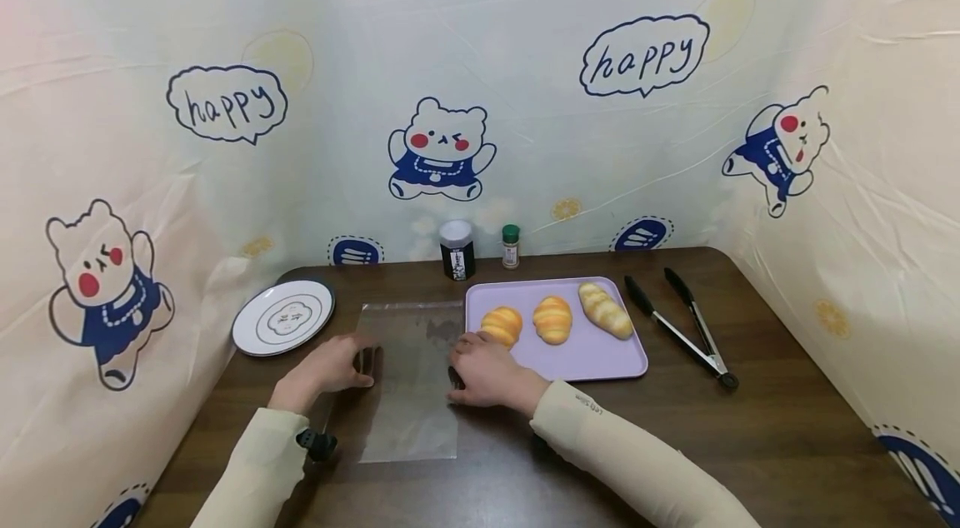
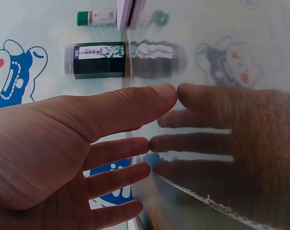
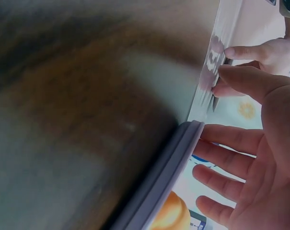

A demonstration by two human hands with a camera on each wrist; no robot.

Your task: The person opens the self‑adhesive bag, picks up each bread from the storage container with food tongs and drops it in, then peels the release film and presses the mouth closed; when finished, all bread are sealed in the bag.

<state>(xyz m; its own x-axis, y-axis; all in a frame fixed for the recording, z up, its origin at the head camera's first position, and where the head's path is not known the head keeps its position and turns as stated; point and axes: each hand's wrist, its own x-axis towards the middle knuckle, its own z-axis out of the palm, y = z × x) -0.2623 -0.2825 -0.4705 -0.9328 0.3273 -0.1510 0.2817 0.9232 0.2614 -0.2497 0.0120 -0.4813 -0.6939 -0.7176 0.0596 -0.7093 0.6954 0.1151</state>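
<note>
A clear flat plastic bag (image 1: 411, 403) lies lengthwise on the dark wooden table, between both hands. My left hand (image 1: 326, 370) is at its left edge, with the fingers apart; in the left wrist view the thumb (image 2: 135, 108) and fingertips reach the glossy surface, and nothing is pinched. On the bag's right side is my right hand (image 1: 491, 374), its fingers loosely spread beside the lilac tray (image 1: 570, 364). In the right wrist view the fingers (image 3: 233, 139) come up against the tray's rim. Part of the nearest bread roll (image 1: 502, 324) is hidden behind that hand.
Another roll (image 1: 552, 320) and a longer bread (image 1: 604, 311) sit on the tray. Black-tipped tongs (image 1: 686, 336) lie spread to its right. A white plate (image 1: 283, 317) stands far left. At the back are a dark jar (image 1: 457, 251) and a green-capped shaker (image 1: 511, 246).
</note>
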